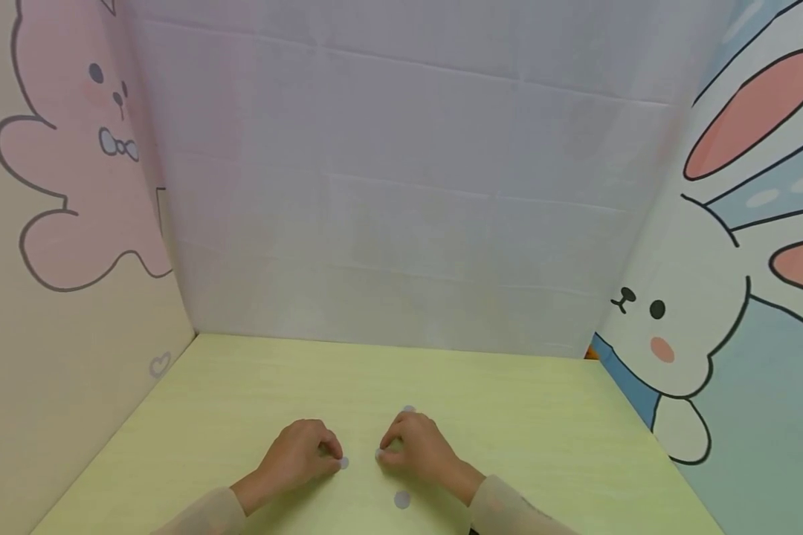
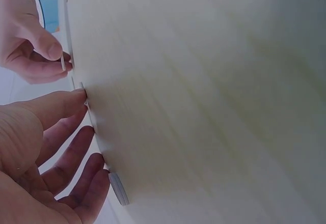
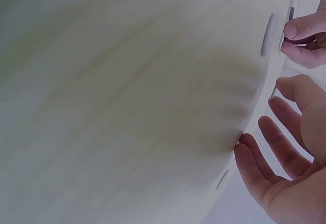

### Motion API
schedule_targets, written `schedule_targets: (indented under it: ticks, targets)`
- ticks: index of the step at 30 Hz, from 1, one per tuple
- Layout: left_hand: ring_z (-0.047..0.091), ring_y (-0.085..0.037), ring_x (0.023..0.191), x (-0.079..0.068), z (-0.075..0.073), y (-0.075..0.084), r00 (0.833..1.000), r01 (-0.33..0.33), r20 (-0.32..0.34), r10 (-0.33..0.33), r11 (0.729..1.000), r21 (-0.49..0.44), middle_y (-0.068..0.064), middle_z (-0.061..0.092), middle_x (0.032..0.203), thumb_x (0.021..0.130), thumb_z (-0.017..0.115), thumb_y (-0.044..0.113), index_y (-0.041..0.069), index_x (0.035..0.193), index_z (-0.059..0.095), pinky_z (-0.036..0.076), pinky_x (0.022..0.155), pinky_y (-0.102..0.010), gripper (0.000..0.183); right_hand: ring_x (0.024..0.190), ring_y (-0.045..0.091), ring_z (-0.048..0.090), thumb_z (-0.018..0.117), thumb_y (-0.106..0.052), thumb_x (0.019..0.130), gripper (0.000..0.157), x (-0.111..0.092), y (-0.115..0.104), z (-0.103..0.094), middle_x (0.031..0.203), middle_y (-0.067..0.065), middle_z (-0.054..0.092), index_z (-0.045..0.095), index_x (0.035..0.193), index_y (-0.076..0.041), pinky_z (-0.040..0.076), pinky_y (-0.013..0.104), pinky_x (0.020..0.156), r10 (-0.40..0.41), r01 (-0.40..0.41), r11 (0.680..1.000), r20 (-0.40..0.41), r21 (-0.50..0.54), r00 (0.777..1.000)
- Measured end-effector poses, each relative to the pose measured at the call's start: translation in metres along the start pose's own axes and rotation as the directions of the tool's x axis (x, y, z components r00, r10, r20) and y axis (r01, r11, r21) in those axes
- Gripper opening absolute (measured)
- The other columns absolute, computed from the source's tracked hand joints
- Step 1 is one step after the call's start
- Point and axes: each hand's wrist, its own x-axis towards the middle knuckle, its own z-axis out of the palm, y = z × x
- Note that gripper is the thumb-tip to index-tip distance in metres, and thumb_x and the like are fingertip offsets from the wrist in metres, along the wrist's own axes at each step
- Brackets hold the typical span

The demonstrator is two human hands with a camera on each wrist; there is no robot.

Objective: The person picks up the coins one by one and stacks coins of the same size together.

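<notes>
My left hand [image 1: 300, 455] pinches a small pale grey disc [image 1: 344, 462] between thumb and fingertip, low over the table. Opposite it, my right hand [image 1: 418, 449] holds a similar disc [image 1: 378, 453] by its edge; this disc [image 3: 273, 90] stands tilted in the right wrist view. A short gap separates the two held discs. One flat disc [image 1: 402, 500] lies on the table nearer the body. Behind the right hand another disc [image 1: 409, 409] shows in part. Beside the left hand's curled outer fingers sits a thicker grey disc or small stack [image 2: 118, 188], hidden in the head view.
A pale yellow-green tabletop [image 1: 274, 379] spreads beneath both hands. A whitish cloth wall [image 1: 388, 186] closes off the back. On the left is a panel with a pink cartoon animal [image 1: 94, 200], on the right one with a white rabbit [image 1: 682, 312].
</notes>
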Motion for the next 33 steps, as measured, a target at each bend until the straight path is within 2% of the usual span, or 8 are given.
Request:
schedule_targets:
  ticks: [5,16,21,33]
  targets:
    - [0.061,-0.009,0.081,0.001,0.001,-0.002,1.000,-0.017,0.003,0.016,1.000,0.010,0.013,0.070,0.085,0.080,0.094,0.023,0.023,0.083,0.082,0.052,0.074,-0.029,0.012,0.087,0.002,0.064,0.088,-0.021,0.087,0.007,0.002,-0.009,0.002,0.090,-0.011,0.074,0.085,0.087,-0.015,0.054,0.022,0.081,-0.032,0.032,0.999,0.005,-0.004,0.999]
    - [0.061,-0.009,0.081,0.001,0.001,-0.003,1.000,-0.019,-0.004,0.019,0.999,0.027,0.014,0.069,0.084,0.080,0.094,0.024,0.025,0.081,0.082,0.053,0.075,-0.031,0.013,0.087,-0.001,0.063,0.088,-0.019,0.084,0.004,0.012,-0.023,0.014,0.089,-0.013,0.073,0.085,0.086,-0.017,0.053,0.017,0.080,-0.038,0.039,0.999,0.017,-0.011,0.999]
    - [0.062,-0.009,0.082,0.001,0.001,-0.003,1.000,-0.015,-0.007,0.015,1.000,0.019,0.015,0.069,0.084,0.080,0.094,0.023,0.025,0.081,0.082,0.053,0.076,-0.031,0.013,0.087,0.001,0.064,0.089,-0.019,0.083,0.005,0.014,-0.028,0.017,0.089,-0.011,0.074,0.085,0.085,-0.017,0.053,0.019,0.082,-0.058,0.058,0.998,0.009,-0.024,0.998]
    - [0.061,-0.012,0.080,0.002,0.000,-0.004,1.000,0.009,0.012,-0.009,0.999,-0.039,0.011,0.070,0.084,0.079,0.095,0.019,0.023,0.081,0.082,0.050,0.071,-0.029,0.014,0.086,0.001,0.064,0.089,-0.022,0.083,0.005,0.016,-0.041,0.019,0.089,-0.012,0.076,0.085,0.084,-0.018,0.052,0.021,0.084,-0.047,0.047,0.997,0.007,-0.068,0.999]
